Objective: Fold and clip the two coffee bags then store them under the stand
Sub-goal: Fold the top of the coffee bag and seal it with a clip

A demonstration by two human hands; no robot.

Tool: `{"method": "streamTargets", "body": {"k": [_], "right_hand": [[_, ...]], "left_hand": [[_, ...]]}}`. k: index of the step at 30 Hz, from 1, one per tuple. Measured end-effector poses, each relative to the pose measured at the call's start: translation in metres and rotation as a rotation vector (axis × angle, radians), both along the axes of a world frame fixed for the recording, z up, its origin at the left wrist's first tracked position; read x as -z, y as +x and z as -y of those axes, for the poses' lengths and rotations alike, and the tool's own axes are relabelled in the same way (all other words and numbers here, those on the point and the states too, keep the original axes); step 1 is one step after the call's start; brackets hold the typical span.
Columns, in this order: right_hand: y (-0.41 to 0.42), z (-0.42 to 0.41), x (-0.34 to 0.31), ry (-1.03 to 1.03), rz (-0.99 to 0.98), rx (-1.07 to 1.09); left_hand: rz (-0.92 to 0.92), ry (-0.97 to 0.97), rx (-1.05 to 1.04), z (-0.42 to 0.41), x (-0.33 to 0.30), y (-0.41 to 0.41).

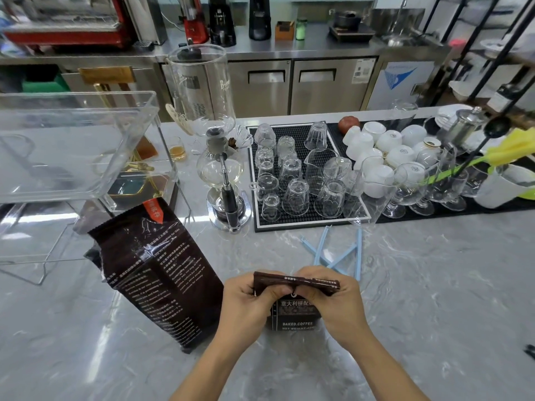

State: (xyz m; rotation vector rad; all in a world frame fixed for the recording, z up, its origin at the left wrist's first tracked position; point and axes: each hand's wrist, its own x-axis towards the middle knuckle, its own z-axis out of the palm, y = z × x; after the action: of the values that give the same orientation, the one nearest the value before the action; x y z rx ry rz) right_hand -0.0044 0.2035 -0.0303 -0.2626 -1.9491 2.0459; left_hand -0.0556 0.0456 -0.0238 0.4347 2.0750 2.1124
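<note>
A small dark coffee bag stands upright on the marble counter in front of me. My left hand and my right hand both pinch its top edge, which is folded over flat. A larger dark coffee bag stands to the left, its top open and unfolded. Two light blue clips lie open on the counter just behind my hands. The clear acrylic stand on wire legs is at the far left, with open space beneath it.
A siphon coffee maker stands behind the large bag. A black mat holds several upturned glasses. White cups and stemmed glasses crowd the right side. A white mug with a yellow flower sits at the far right.
</note>
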Motion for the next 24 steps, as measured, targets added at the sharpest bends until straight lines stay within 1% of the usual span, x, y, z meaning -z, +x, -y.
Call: {"method": "streamTargets", "body": {"k": [7, 10, 12, 15, 17, 21, 24], "right_hand": [[0.003, 0.012, 0.006, -0.069, 0.058, 0.096], [0.008, 0.022, 0.009, -0.112, 0.065, 0.115], [0.010, 0.027, 0.009, -0.112, 0.068, 0.130], [0.010, 0.025, 0.007, -0.126, 0.087, 0.118], [0.009, 0.022, 0.005, -0.110, 0.101, 0.102], [0.006, 0.020, 0.008, -0.027, 0.120, 0.111], [0.006, 0.022, 0.012, 0.000, 0.096, 0.122]], "left_hand": [[0.034, 0.047, -0.112, -0.005, 0.005, 0.007], [0.009, 0.040, -0.143, -0.001, 0.008, 0.011], [-0.003, 0.046, -0.126, 0.002, 0.007, 0.011], [0.025, 0.079, -0.022, 0.006, 0.005, 0.008], [0.029, 0.092, 0.000, 0.007, 0.007, 0.008], [0.031, 0.078, -0.121, 0.001, 0.017, 0.013], [0.011, 0.084, -0.167, -0.003, 0.023, 0.017]]}}
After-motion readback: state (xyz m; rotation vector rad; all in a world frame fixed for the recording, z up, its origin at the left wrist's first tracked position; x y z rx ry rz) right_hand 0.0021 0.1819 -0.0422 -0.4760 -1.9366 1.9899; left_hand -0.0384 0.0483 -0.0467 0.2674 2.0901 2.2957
